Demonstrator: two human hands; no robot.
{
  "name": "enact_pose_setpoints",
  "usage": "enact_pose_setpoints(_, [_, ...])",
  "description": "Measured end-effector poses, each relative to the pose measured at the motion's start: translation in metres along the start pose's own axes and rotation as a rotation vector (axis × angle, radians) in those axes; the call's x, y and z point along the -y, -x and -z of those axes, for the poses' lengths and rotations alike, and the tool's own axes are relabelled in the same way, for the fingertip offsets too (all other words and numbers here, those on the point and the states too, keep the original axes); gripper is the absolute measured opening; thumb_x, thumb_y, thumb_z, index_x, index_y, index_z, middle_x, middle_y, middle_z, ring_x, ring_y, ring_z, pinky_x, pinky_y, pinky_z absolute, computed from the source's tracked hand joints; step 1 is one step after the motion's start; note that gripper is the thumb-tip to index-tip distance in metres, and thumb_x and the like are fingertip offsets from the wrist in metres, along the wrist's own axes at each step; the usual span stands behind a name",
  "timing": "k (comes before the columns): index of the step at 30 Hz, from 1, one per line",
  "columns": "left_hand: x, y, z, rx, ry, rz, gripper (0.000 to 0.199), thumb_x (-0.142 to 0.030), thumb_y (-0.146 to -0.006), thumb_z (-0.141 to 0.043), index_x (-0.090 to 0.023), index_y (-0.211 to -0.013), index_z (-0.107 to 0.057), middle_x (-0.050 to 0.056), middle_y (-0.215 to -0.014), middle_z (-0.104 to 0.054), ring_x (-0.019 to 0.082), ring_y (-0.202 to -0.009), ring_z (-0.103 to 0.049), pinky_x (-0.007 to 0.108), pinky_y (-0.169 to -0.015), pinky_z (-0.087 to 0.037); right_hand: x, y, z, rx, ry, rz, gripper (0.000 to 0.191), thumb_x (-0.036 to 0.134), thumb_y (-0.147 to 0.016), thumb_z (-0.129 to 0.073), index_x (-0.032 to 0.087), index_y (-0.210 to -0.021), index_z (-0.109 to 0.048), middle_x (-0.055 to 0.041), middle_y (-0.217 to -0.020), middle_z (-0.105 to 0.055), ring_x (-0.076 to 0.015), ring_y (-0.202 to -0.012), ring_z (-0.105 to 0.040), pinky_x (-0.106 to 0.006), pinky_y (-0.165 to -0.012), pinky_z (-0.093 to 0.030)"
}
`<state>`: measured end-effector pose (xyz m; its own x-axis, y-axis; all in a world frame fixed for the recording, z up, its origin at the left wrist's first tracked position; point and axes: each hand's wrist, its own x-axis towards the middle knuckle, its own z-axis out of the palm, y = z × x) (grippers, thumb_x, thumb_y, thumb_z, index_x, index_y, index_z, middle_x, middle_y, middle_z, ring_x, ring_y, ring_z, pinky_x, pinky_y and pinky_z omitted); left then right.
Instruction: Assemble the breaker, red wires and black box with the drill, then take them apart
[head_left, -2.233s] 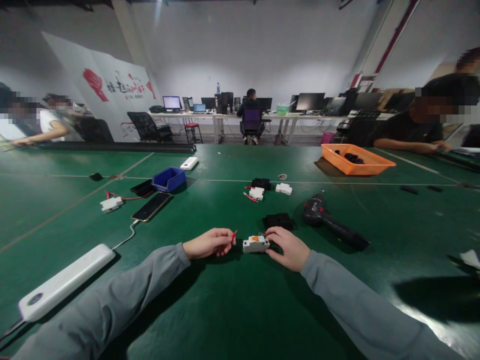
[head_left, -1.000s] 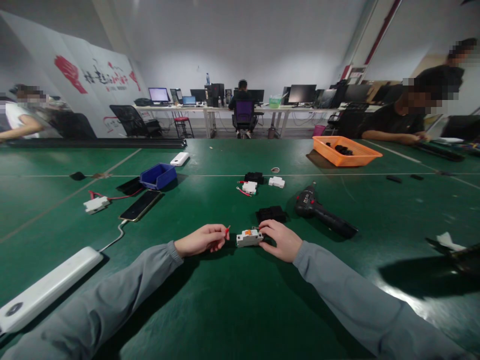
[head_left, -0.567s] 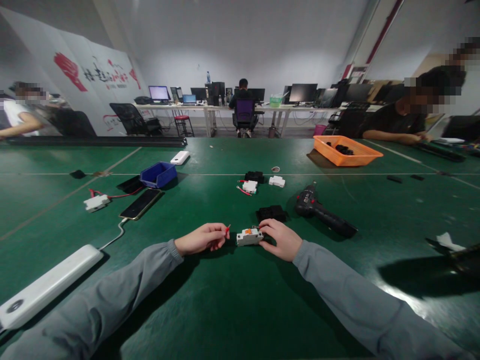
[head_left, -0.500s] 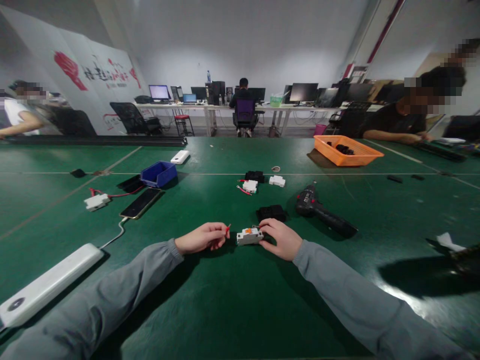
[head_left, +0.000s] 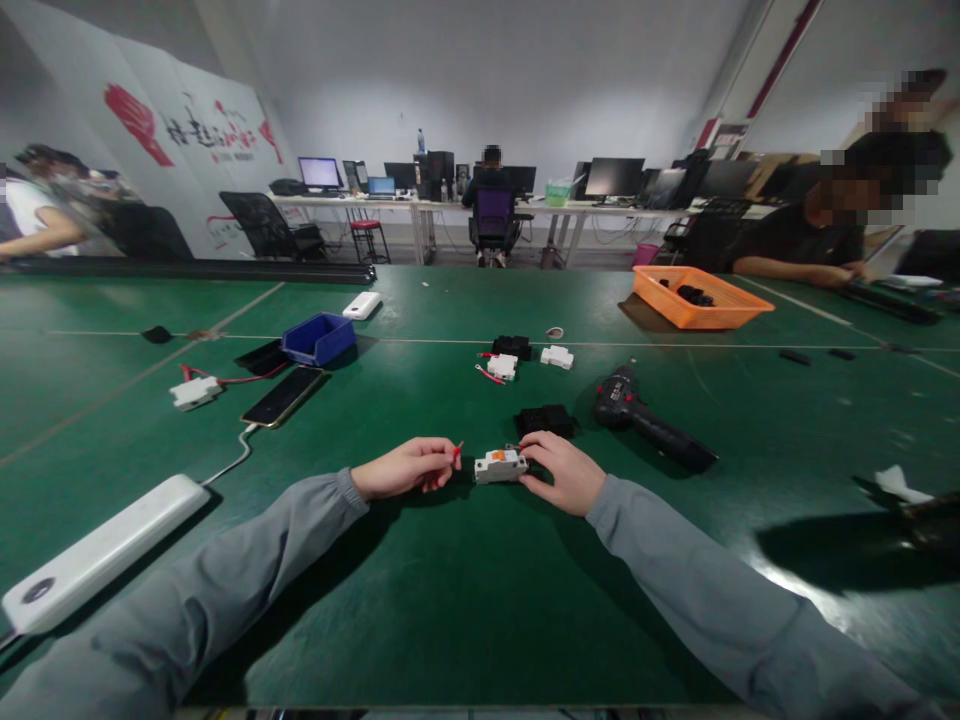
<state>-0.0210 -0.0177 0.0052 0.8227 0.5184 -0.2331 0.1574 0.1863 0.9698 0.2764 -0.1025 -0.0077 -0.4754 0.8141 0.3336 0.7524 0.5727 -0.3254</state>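
The white module (head_left: 492,471) with an orange switch lies on the green table (head_left: 420,600) between your hands; every place here is told from it. Just to its left, your left hand (head_left: 405,468) has thumb and fingers pinched closed on a red wire end (head_left: 457,457), which is apart from the module. At its right end, your right hand (head_left: 564,470) is curved and partly closed, thumb in front and fingers behind, gripping that end. Near it, behind and to the right, is a black holder (head_left: 544,421); farther right lies a black power screwdriver (head_left: 649,425). Beyond it are a wired white block (head_left: 502,367) with red leads and a plain white block (head_left: 557,357). Well apart, far right, sits an orange basket (head_left: 694,312) containing black pieces. To its far left are a blue bin (head_left: 321,345) and a phone (head_left: 285,397).
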Motion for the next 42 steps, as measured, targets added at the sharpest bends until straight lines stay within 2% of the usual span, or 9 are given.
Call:
enact_pose_setpoints(23, [0.004,-0.001,0.002,-0.005,-0.01,-0.006,0.03,-0.043,-0.087,-0.061,-0.014,-0.091,-0.056,-0.003,-0.063,-0.055,0.006,-0.052,-0.049,0.016,-0.044,-0.032,0.0,0.001,-0.003,-0.023,-0.007,-0.006,0.022,0.028,-0.086,-0.064,0.019,-0.106,-0.061,-0.0117,-0.115,-0.058,-0.0257,-0.104,-0.058,-0.045,-0.091,-0.05])
enact_pose_setpoints(29, [0.006,-0.002,0.002,-0.027,-0.087,-0.033,0.034,-0.048,-0.088,-0.059,-0.015,-0.092,-0.056,-0.003,-0.063,-0.055,0.006,-0.051,-0.048,0.016,-0.044,-0.033,0.002,0.001,0.0,-0.013,0.0,-0.007,0.023,0.027,-0.087,-0.063,0.018,-0.108,-0.06,-0.0122,-0.117,-0.058,-0.0261,-0.104,-0.057,-0.045,-0.091,-0.05])
enact_pose_setpoints(33, [0.006,0.003,-0.005,-0.074,-0.25,-0.091,0.037,-0.051,-0.092,-0.051,-0.015,-0.095,-0.058,-0.003,-0.063,-0.055,0.007,-0.052,-0.047,0.019,-0.047,-0.034,0.007,0.0,0.004,-0.043,0.008,-0.01,0.032,0.028,-0.086,-0.064,0.017,-0.115,-0.057,-0.0134,-0.118,-0.059,-0.0278,-0.108,-0.056,-0.047,-0.092,-0.049])
enact_pose_setpoints(38, [0.009,0.008,-0.01,-0.362,-0.747,-0.408,0.029,-0.039,-0.098,-0.045,-0.018,-0.105,-0.064,0.004,-0.082,-0.064,0.013,-0.073,-0.056,0.026,-0.069,-0.043,0.016,0.0,0.002,-0.06,-0.033,-0.004,0.04,0.03,-0.087,-0.063,0.018,-0.124,-0.052,-0.014,-0.121,-0.059,-0.0286,-0.111,-0.056,-0.047,-0.094,-0.048])
enact_pose_setpoints(42, [0.011,0.007,-0.005,-0.391,-1.113,-0.55,0.026,-0.03,-0.099,-0.044,-0.019,-0.108,-0.065,0.007,-0.093,-0.067,0.017,-0.085,-0.057,0.031,-0.077,-0.041,0.018,0.001,-0.003,-0.061,-0.063,-0.016,0.031,0.029,-0.089,-0.062,0.018,-0.118,-0.056,-0.013,-0.116,-0.062,-0.0268,-0.105,-0.058,-0.045,-0.091,-0.049])
